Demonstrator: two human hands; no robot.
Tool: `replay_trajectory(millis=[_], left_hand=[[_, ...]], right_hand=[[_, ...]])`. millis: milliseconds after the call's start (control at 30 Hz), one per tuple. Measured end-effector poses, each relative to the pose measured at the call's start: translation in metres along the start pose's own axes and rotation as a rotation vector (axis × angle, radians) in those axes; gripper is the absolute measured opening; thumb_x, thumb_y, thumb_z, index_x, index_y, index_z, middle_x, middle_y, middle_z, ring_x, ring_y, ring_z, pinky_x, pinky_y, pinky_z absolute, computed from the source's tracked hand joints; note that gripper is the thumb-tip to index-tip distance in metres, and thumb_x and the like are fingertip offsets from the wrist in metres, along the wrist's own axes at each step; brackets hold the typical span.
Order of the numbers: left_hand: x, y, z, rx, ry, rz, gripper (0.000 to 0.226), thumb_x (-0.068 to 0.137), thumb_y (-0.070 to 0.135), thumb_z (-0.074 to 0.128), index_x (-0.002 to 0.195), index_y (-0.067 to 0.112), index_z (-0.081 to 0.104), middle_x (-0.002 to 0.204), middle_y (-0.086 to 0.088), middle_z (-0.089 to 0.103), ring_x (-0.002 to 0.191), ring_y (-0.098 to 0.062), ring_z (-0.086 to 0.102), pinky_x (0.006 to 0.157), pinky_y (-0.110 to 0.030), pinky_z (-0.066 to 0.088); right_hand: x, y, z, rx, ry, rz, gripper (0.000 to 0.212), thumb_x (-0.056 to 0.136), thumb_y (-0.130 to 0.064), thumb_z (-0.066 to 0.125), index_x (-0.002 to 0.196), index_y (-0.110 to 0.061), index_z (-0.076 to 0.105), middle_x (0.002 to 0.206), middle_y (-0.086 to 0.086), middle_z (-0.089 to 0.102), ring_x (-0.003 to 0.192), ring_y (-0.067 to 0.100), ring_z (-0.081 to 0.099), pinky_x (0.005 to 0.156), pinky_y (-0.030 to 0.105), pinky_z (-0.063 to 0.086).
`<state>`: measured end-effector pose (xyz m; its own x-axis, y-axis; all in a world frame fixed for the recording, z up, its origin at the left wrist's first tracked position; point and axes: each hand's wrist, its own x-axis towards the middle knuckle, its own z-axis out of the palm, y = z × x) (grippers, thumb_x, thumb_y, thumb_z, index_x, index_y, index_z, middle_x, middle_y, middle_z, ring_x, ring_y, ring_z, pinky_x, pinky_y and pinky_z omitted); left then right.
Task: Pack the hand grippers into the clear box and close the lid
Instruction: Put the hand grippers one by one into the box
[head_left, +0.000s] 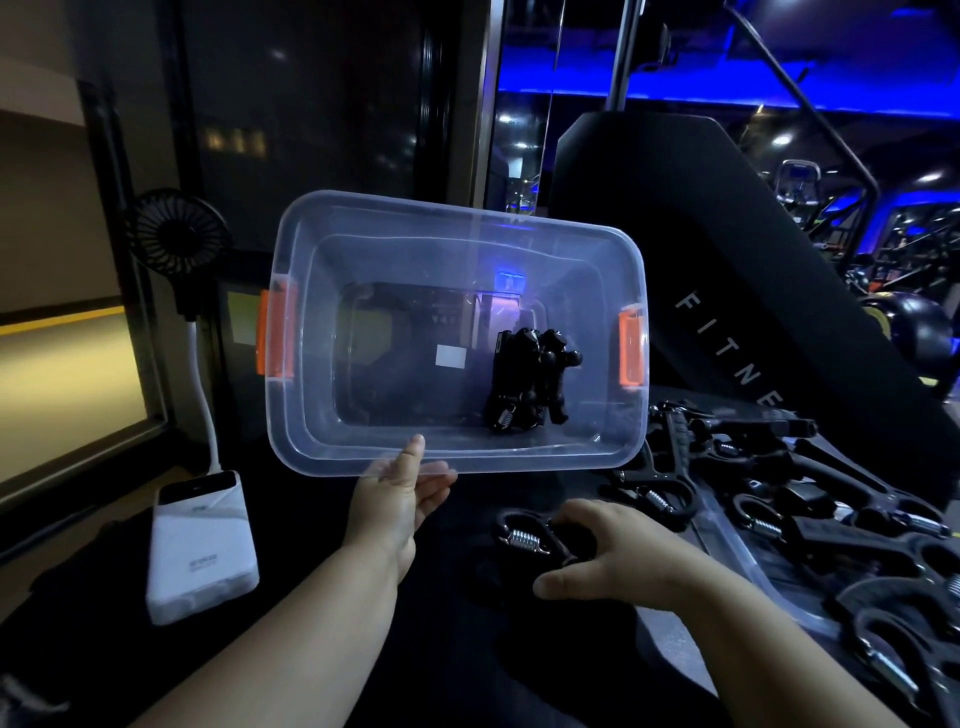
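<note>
Packing stage: early, in my judgement; only a small bunch is inside the box and many pieces wait outside.
Left grip (400, 499): closed on the near rim of the clear box (447, 208), with the thumb on top of the rim and the fingers under it, so it pinches the edge.
Clear box: raised and tilted, with its open mouth towards the person, probably so the inside is easy to see and to reach; no lid is on it.
Packed hand grippers (524, 379): a black bunch in the right part of the box; the tilt seems to keep them gathered at the lower side.
Right grip (613, 556): fingers curled round the handles of a single hand gripper (524, 538), whose spring end points left, free of the fingers; I cannot tell if it rests on the dark counter (457, 649) or is just lifted.
Loose hand grippers (779, 499): a pile at the right, near the right grip, so each next piece needs only a short reach.
Lid (727, 551): a clear plastic edge shows under the pile; I think it is the lid, but I cannot be sure.
Orange latches (275, 332): one on each short end, with nothing to clamp yet.
Next move: likely to carry the single piece over the near rim and put it beside the bunch.
Other things: a white power bank (202, 551) and a small fan (179, 231) stand at the left, well apart.
</note>
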<state>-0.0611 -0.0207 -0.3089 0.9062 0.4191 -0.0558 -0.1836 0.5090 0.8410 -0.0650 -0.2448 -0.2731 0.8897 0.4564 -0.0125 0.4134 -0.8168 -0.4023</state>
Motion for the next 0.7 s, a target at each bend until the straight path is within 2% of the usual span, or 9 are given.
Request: replay_trajectory(millis=[100,233,367,467,533,600,700], left_hand=[[0.001,0.0,0.0,-0.006,0.005,-0.002,0.018,0.091,0.028,0.061,0.092,0.012,0.053,0.065,-0.005,0.07,0.058,-0.016,0.069,0.06,-0.026,0.056],[0.001,-0.001,0.0,-0.01,0.003,-0.009,0.019,0.091,0.028,0.061,0.091,0.01,0.053,0.066,-0.005,0.07,0.057,-0.015,0.068,0.062,-0.027,0.055],[0.002,0.0,0.0,-0.015,0.0,-0.02,0.02,0.092,0.028,0.061,0.091,0.01,0.053,0.063,-0.004,0.07,0.056,-0.015,0.068,0.056,-0.024,0.056],[0.002,0.0,0.0,-0.011,0.007,-0.023,0.021,0.092,0.029,0.062,0.09,0.01,0.053,0.067,-0.006,0.07,0.057,-0.015,0.068,0.057,-0.025,0.055],[0.001,0.001,0.0,-0.011,0.007,-0.019,0.021,0.091,0.029,0.062,0.09,0.009,0.053,0.07,-0.008,0.069,0.057,-0.016,0.068,0.058,-0.025,0.055],[0.0,0.001,0.0,-0.007,0.003,-0.013,0.022,0.091,0.029,0.061,0.091,0.009,0.053,0.072,-0.009,0.069,0.058,-0.016,0.068,0.06,-0.026,0.055],[0.0,0.002,0.001,-0.004,-0.001,-0.01,0.02,0.092,0.029,0.061,0.09,0.01,0.053,0.071,-0.009,0.069,0.058,-0.015,0.068,0.065,-0.028,0.056]], right_hand=[[-0.004,-0.006,-0.001,0.137,-0.011,-0.042,0.06,0.048,-0.072,0.073,0.096,-0.041,0.057,0.089,-0.014,0.063,0.081,0.0,0.06,0.07,0.025,0.049],[-0.005,-0.012,-0.003,0.307,0.016,-0.086,0.052,0.052,-0.063,0.073,0.093,-0.033,0.059,0.075,-0.013,0.062,0.069,0.002,0.057,0.066,0.024,0.047],[-0.002,-0.016,-0.002,0.452,0.201,-0.098,0.045,0.059,-0.052,0.061,0.088,-0.018,0.061,0.07,-0.004,0.057,0.062,0.007,0.051,0.061,0.025,0.042],[0.0,-0.021,-0.005,0.737,0.317,-0.055,0.026,0.08,-0.023,0.06,0.081,0.002,0.057,0.064,0.009,0.055,0.054,0.015,0.049,0.048,0.018,0.038],[0.0,-0.022,-0.006,0.875,0.357,-0.012,0.017,0.093,-0.007,0.052,0.087,0.009,0.056,0.067,0.013,0.058,0.06,0.021,0.053,0.051,0.02,0.044],[0.001,-0.022,-0.006,0.92,0.383,0.02,0.017,0.096,-0.006,0.047,0.09,0.006,0.059,0.071,0.014,0.063,0.063,0.023,0.058,0.056,0.026,0.048],[0.004,-0.02,-0.005,0.896,0.428,0.042,0.017,0.095,-0.01,0.051,0.088,0.0,0.063,0.077,0.019,0.069,0.07,0.029,0.065,0.068,0.042,0.054]])
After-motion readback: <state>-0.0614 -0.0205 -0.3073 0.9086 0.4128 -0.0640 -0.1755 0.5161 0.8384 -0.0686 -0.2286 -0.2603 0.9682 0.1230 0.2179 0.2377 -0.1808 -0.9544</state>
